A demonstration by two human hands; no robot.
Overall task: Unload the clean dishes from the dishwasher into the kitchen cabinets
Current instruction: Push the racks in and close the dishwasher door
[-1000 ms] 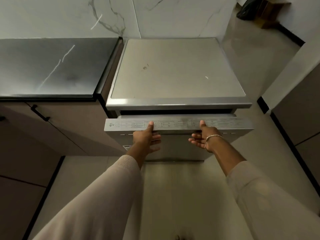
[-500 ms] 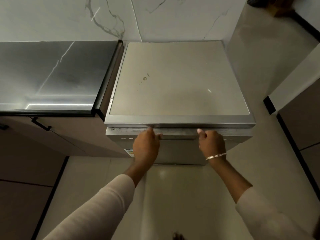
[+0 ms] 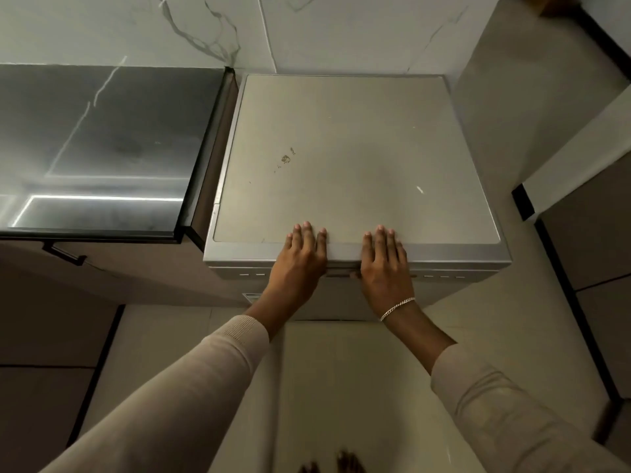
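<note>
Dishwasher top [image 3: 355,148]: left hand [image 3: 300,257] and right hand [image 3: 384,264] lie flat

The top of the dishwasher [image 3: 355,148] was a smooth, matt, pale grey-beige panel, marked by a few small brownish spots and one white scuff, and its front rim [image 3: 450,253] looked like brushed metal with a dull satin sheen. The dark worktop [image 3: 102,141] beside it was polished and glossy enough to mirror a bright strip of light. The wall [image 3: 136,25] was smooth white marble-look tile with grey veins. The cabinet fronts [image 3: 143,285] were matt brown, with a dark matt handle [image 3: 65,255]. The sleeves [image 3: 191,387] were soft beige knit, ribbed at the cuff. A shiny metal chain bracelet [image 3: 397,308] circled the right wrist. The floor [image 3: 341,377] was smooth with a soft sheen.
</note>
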